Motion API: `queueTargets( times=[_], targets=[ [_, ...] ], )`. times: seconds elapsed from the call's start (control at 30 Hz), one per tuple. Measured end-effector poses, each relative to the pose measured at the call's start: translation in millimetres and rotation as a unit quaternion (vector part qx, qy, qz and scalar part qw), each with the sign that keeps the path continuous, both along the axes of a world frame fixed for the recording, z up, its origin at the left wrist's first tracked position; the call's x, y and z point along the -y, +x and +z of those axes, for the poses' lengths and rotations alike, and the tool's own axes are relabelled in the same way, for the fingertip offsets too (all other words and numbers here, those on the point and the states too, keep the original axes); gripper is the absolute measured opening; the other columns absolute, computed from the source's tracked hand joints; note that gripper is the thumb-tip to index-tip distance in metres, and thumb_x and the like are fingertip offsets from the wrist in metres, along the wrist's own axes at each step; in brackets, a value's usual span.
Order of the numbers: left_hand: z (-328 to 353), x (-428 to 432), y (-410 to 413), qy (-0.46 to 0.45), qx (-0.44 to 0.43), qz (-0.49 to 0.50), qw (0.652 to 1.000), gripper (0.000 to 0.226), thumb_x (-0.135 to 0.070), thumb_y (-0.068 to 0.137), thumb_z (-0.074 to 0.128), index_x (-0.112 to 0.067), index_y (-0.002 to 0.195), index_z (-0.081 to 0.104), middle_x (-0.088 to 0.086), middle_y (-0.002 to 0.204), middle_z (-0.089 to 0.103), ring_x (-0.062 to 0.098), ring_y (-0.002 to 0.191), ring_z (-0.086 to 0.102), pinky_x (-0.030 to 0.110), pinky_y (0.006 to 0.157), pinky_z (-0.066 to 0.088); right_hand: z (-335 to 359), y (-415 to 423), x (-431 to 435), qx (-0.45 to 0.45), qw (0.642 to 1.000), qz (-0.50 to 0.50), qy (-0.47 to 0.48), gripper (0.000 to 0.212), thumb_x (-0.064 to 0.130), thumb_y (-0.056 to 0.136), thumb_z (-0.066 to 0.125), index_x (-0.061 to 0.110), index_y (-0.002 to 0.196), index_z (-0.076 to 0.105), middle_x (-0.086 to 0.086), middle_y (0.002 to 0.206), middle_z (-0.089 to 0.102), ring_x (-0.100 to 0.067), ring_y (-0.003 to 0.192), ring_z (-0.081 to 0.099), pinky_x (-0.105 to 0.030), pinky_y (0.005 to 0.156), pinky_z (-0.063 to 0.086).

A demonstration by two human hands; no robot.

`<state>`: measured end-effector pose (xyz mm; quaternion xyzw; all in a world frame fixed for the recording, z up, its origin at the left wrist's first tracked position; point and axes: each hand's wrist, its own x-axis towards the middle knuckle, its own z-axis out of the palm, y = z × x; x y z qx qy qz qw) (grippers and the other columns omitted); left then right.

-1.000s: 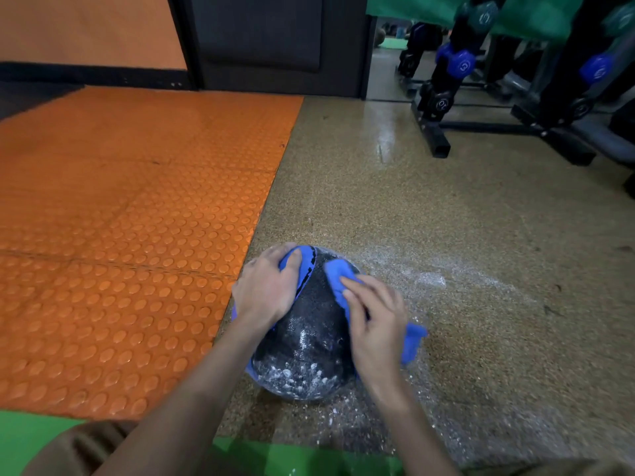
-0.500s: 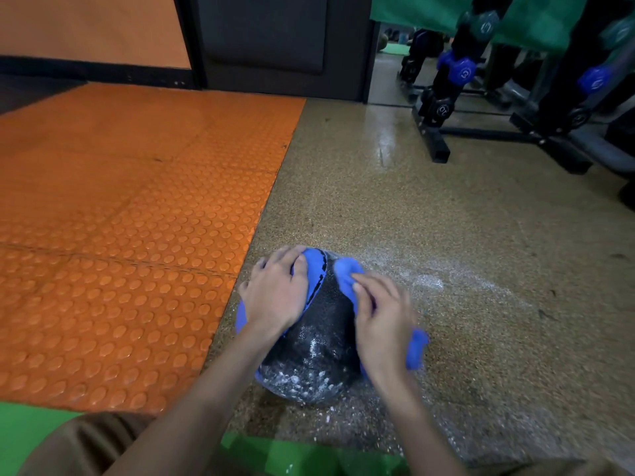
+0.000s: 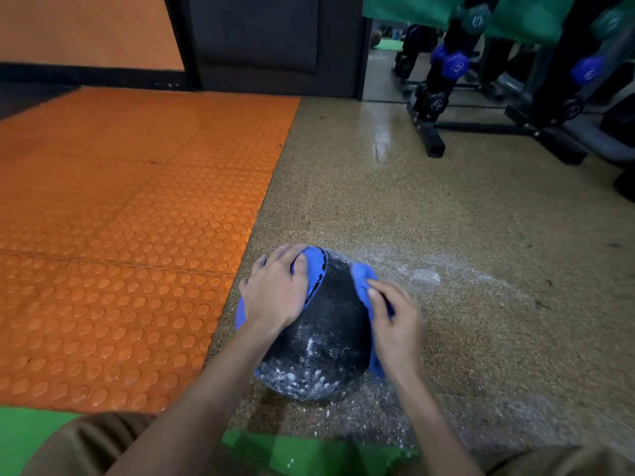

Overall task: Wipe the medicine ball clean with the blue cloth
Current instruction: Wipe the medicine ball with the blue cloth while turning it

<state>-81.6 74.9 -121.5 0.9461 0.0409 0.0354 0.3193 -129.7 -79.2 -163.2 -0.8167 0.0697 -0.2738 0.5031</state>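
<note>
Closest in, the right fingers (image 3: 378, 286) are bent onto the blue cloth (image 3: 360, 274), bunching it against the right flank of the medicine ball (image 3: 333, 334); the right hand (image 3: 395, 317) is a little blurred, and cloth also shows below its wrist. The left fingers (image 3: 271, 266) lie spread and relaxed over the ball's blue panel (image 3: 314, 269), and the left hand (image 3: 275, 293) rests flat on the upper left of the ball, clasping nothing. The ball sits on the speckled floor (image 3: 446, 218), just beside the edge of an orange studded mat (image 3: 120, 235). White residue (image 3: 295, 376) flecks its lower black face (and the floor around it). A dumbbell rack (image 3: 433, 132) stands well apart, farther back.
</note>
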Motion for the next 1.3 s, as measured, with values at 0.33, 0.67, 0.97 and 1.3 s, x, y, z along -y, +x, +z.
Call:
queueTargets(
  times=[0.33,0.67,0.97,1.3],
  targets=[
    [3.3,0.3,-1.2,0.0,-0.002,-0.031,1.0,0.039,-0.044,0.099,0.025,-0.047,0.131,0.046,-0.022,0.146,0.036,0.016,0.14,0.026,0.047,0.112,0.024,-13.8,-0.3,9.7,0.056,0.998,0.033,0.009,0.018,0.038,0.086,0.046,0.037,0.092,0.063,0.018,0.095,0.062,-0.02,0.094,0.059,-0.033,0.085,0.046],
    [8.6,16.5,-6.3,0.041,0.002,-0.053,0.998,0.039,-0.037,0.1,0.027,-0.047,0.134,0.043,-0.023,0.148,0.033,0.014,0.141,0.023,0.045,0.114,0.019,17.1,19.3,-7.7,0.079,0.978,0.026,-0.19,0.027,0.035,0.087,0.045,0.026,0.09,0.071,0.012,0.095,0.065,-0.019,0.084,0.054,-0.033,0.071,0.039],
    [15.0,-11.7,10.8,-0.018,-0.013,-0.183,0.983,0.045,-0.059,0.081,0.025,-0.057,0.119,0.047,-0.02,0.143,0.041,0.012,0.14,0.027,0.042,0.117,0.015,-51.0,-47.7,45.5,-0.174,0.903,-0.133,0.37,0.016,0.011,0.094,0.048,0.013,0.096,0.064,-0.015,0.072,0.063,-0.027,0.057,0.059,-0.026,0.05,0.051],
    [17.6,-9.7,20.1,0.039,-0.046,0.033,0.998,0.039,-0.038,0.101,0.025,-0.041,0.133,0.048,0.001,0.142,0.04,0.03,0.129,0.03,0.04,0.106,0.024,-1.6,-39.9,23.9,-0.125,0.915,-0.053,0.381,0.019,0.015,0.094,0.047,0.021,0.093,0.065,-0.008,0.075,0.065,-0.025,0.058,0.058,-0.038,0.06,0.05]
  ],
)
